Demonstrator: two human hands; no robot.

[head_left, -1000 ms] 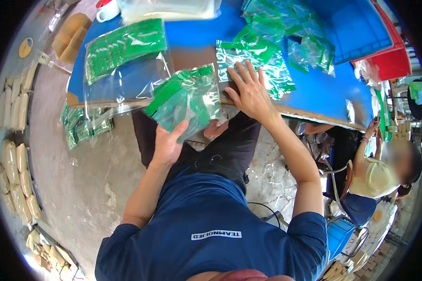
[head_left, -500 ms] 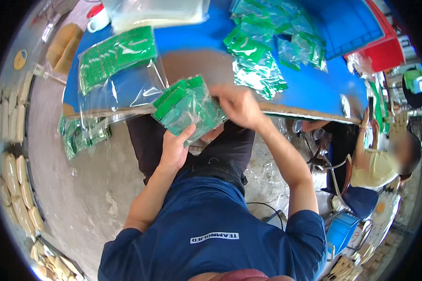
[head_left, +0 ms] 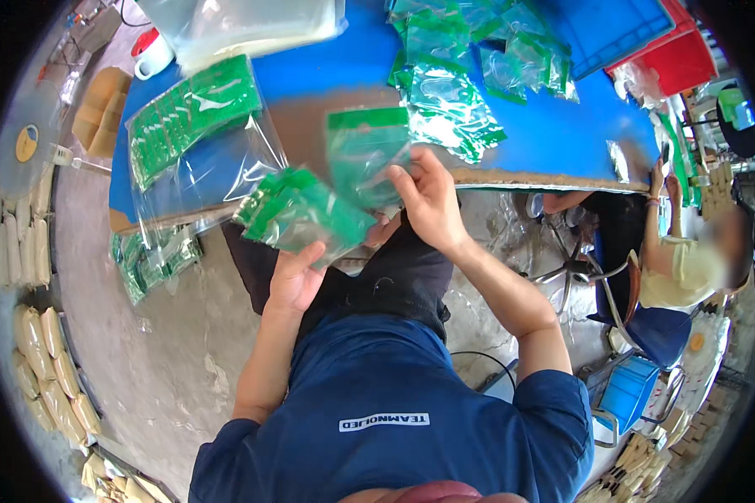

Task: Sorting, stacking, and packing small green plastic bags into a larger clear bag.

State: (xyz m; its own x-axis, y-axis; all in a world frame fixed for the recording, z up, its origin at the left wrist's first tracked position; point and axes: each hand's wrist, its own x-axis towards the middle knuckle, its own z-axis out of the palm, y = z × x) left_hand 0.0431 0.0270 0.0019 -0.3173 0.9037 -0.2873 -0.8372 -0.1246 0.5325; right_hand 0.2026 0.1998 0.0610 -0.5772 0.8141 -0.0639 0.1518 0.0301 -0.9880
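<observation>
My left hand (head_left: 299, 277) grips a fanned stack of green-topped clear plastic packets (head_left: 302, 210) by its lower edge, thumb on top. Between the thumb and fingers of my right hand (head_left: 428, 197) is a single green-topped clear packet (head_left: 365, 151), raised beside the stack over the table's front edge. Left of the stack, a large clear bag (head_left: 218, 159) lies partly over the table edge, with a row of green-topped packets (head_left: 195, 109) in its far part. A heap of similar packets (head_left: 453, 92) is spread on the table beyond my right hand.
The blue table (head_left: 562, 155) has a worn brown front edge. At its back stand a stack of clear bags (head_left: 243, 29), a red-and-white mug (head_left: 152, 54), a blue crate (head_left: 617, 33) and a red crate (head_left: 684, 63). A co-worker (head_left: 679, 260) sits at right. More packets (head_left: 155, 260) hang below the table's left side.
My right hand has drawn one packet away from the stack and now holds it apart, upright. The stack in my left hand has tilted and moved slightly down and left.
</observation>
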